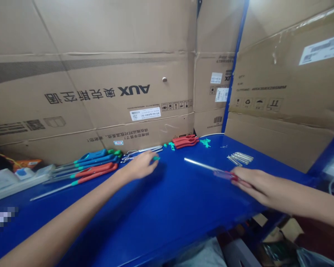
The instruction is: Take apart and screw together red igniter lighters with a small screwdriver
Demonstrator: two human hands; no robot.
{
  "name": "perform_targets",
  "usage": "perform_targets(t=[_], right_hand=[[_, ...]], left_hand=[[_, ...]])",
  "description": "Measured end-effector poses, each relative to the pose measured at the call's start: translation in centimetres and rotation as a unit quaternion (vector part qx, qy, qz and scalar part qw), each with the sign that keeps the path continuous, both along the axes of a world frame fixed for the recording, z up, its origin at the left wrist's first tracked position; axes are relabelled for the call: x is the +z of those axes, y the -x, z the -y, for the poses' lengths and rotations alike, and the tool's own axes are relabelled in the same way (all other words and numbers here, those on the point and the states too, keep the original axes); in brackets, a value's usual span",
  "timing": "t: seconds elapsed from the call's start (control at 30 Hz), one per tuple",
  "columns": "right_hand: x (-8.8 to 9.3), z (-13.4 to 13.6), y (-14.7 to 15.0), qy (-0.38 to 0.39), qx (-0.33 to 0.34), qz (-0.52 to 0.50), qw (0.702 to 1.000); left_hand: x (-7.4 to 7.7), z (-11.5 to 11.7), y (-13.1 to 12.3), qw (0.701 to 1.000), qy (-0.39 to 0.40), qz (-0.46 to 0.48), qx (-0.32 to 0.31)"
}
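My left hand (pixel 140 165) rests on the blue bench top (pixel 167 207) and pinches a small teal piece (pixel 156 158) at its fingertips. My right hand (pixel 250 184) is closed over the red handle of a long-shafted screwdriver (pixel 208 167), whose steel shaft points left. To the left of my left hand lie several blue-handled screwdrivers (pixel 96 158) and several red-handled screwdrivers (pixel 96 171) with green collars. Red handle pieces (pixel 185 141) and small green plastic pieces (pixel 205 142) sit along the back edge. Several short metal rods (pixel 241 158) lie near my right hand.
Large cardboard boxes (pixel 100 92) printed with AUX form a wall behind the bench, next to a blue upright post (pixel 235 66). A white power strip (pixel 16 183) and packets sit at the far left. Bags and clutter (pixel 278 248) lie below the bench's front edge.
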State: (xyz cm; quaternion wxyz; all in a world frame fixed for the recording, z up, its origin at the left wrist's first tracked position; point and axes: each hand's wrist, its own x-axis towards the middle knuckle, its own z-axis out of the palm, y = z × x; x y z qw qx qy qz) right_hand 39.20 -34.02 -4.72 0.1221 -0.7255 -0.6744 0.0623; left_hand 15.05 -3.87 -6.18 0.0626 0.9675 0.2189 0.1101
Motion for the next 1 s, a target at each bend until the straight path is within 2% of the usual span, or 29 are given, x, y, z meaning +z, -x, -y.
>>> perform_targets(t=[0.07, 0.13, 0.23, 0.33, 0.43, 0.57, 0.6, 0.63, 0.7, 0.77, 0.8, 0.9, 1.0], right_hand=[[0.2, -2.4, -0.5, 0.019, 0.006, 0.003, 1.0], [0.2, -4.0, -0.8, 0.021, 0.003, 0.008, 1.0], [0.1, -4.8, -1.0, 0.028, -0.002, 0.008, 1.0], [0.1, -4.9, -0.8, 0.038, -0.001, 0.008, 0.999], [-0.1, -5.8, -0.3, 0.031, 0.007, 0.006, 0.999], [-0.5, -9.5, 1.5, -0.035, 0.027, -0.036, 0.998], [-0.7, -10.8, 2.2, -0.053, 0.025, -0.062, 0.996], [-1.0, -12.2, 3.1, -0.06, 0.021, -0.099, 0.993], [-1.5, -15.1, 5.2, -0.039, 0.019, -0.212, 0.976], [-2.2, -17.9, 7.6, -0.012, 0.056, -0.302, 0.952], [-2.5, -19.0, 8.8, -0.006, 0.08, -0.33, 0.941], [-3.4, -21.6, 11.7, -0.01, 0.132, -0.359, 0.924], [-4.0, -22.6, 13.2, -0.02, 0.115, -0.413, 0.903]], left_hand=[[-1.0, -1.7, -4.9, 0.999, -0.01, 0.021, 0.046], [-1.9, -3.0, -8.5, 0.996, -0.009, 0.042, 0.077], [-2.6, -4.3, -11.0, 0.986, -0.008, 0.093, 0.136], [-2.3, -5.2, -10.9, 0.968, 0.012, 0.162, 0.193], [-1.6, -5.0, -8.9, 0.956, 0.063, 0.214, 0.191], [-1.5, -1.8, -4.1, 0.941, 0.137, 0.272, 0.145], [-1.7, -0.6, -2.7, 0.912, 0.22, 0.322, 0.126], [-2.1, 0.7, -1.2, 0.865, 0.334, 0.351, 0.13], [-2.8, 2.9, 1.4, 0.756, 0.539, 0.348, 0.13], [-3.4, 4.2, 3.3, 0.683, 0.625, 0.354, 0.132], [-3.6, 4.5, 4.0, 0.662, 0.643, 0.366, 0.119], [-4.0, 4.0, 5.0, 0.633, 0.645, 0.417, 0.091], [-4.3, 3.0, 5.1, 0.619, 0.631, 0.448, 0.133]])
